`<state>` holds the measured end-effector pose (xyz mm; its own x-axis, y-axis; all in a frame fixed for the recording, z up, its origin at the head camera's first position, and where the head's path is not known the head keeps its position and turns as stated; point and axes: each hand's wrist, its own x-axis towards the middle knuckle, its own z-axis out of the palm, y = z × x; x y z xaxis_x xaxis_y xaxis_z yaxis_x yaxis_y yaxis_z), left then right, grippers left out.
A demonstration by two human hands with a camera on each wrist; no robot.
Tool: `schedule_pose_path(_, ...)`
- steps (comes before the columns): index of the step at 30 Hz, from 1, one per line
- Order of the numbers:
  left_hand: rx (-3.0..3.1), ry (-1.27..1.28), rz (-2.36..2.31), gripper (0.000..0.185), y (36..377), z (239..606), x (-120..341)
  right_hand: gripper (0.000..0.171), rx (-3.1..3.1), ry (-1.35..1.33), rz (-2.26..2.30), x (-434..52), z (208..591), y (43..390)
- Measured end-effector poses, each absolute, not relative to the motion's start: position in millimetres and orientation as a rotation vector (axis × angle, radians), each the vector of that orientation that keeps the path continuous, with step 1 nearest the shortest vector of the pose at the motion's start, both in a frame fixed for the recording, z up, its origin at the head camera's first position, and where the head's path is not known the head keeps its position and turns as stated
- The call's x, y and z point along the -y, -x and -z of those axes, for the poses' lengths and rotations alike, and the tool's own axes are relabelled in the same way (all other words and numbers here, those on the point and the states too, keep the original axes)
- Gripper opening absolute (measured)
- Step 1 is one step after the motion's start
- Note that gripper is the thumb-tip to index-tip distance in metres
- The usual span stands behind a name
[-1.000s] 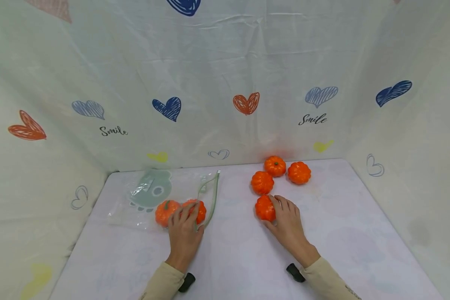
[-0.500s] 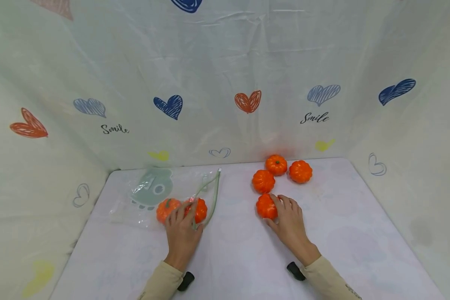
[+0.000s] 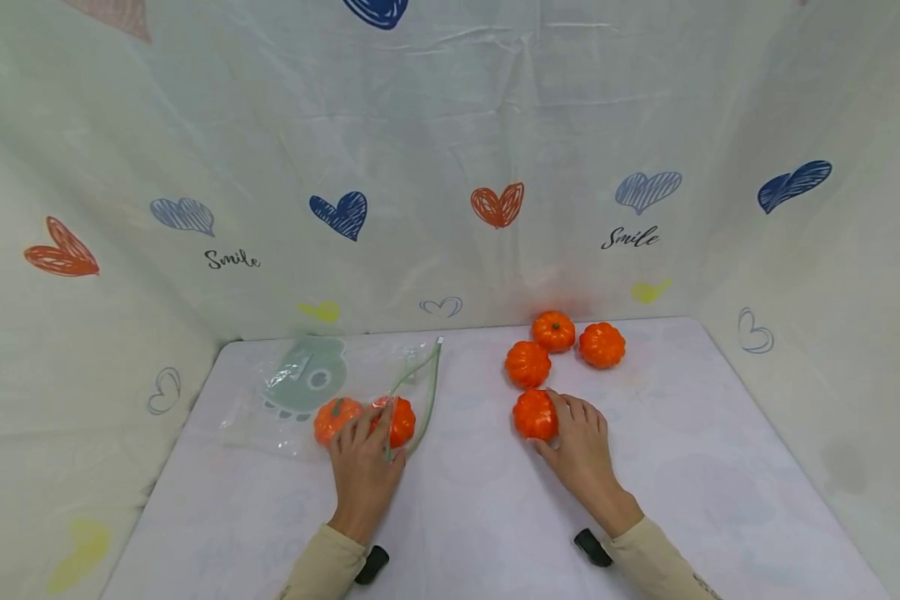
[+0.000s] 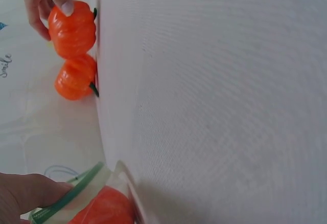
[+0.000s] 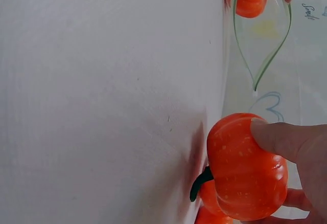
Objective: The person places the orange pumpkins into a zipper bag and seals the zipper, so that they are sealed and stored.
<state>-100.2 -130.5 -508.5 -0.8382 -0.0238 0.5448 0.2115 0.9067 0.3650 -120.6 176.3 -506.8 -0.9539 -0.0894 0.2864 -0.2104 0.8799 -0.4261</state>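
My left hand pinches the green zip edge of a clear plastic bag at its mouth; in the left wrist view my thumb lies along that edge. Two orange toy pumpkins are inside the bag, one partly behind my fingers. My right hand grips another toy pumpkin from its right side. Its dark green stem points at the table, and I cannot tell whether it touches. Just behind it is a second loose pumpkin.
Two more pumpkins, one at the back edge and one right of it, lie on the white table. A pale green printed shape shows on the bag. A cloth with hearts hangs behind the table.
The left hand has shifted very slightly left at the bag's mouth. The right hand keeps its grip on the pumpkin, and the view has moved a little.
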Motion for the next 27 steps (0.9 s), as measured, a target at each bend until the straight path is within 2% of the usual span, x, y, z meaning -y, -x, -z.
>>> schedule_pose_path(10,2.515,0.132,0.566,0.076,100,508,130,0.083,2.744,-0.277,-0.779,-163,498,117)
schedule_pose_path(27,2.486,0.151,0.582,0.077,101,511,128,0.079,2.735,-0.462,-0.879,-110,495,126)
